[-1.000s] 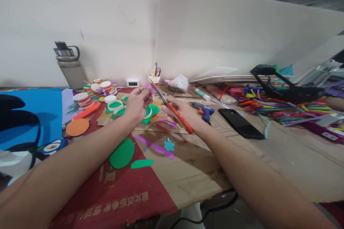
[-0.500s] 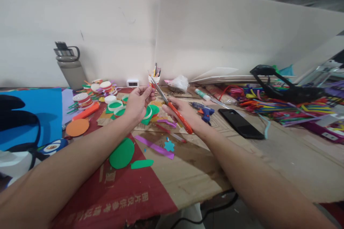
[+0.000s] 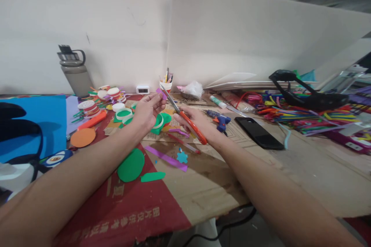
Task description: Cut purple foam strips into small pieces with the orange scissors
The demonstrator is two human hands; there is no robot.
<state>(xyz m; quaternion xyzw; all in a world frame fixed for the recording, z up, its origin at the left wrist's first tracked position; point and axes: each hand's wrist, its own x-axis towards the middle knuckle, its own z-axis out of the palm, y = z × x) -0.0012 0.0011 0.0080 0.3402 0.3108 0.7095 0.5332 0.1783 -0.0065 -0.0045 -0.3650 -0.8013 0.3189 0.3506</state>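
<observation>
My left hand point(image 3: 148, 110) pinches a small purple foam piece point(image 3: 161, 93) between thumb and fingers. My right hand point(image 3: 194, 121) is closed around the orange handles of a pair of scissors point(image 3: 193, 128), whose blades point up and left beside the purple piece. Whether the blades touch it I cannot tell. Below my hands lie a purple strip point(image 3: 166, 158), a blue flower-shaped cutout point(image 3: 182, 157), a green disc point(image 3: 131, 165) and a green strip point(image 3: 153, 177). White rings on green sheet point(image 3: 159, 122) sit behind my left wrist.
A grey bottle point(image 3: 75, 71) and small red-and-white drums point(image 3: 88, 109) stand at the left. A pen cup point(image 3: 166, 86) is against the wall. To the right are a blue glue gun point(image 3: 222, 122), a black phone point(image 3: 259, 133) and a pile of colourful pipe cleaners point(image 3: 307, 114).
The purple piece now shows above my left fingertips, where it was hidden before. Both hands and the scissors have hardly moved.
</observation>
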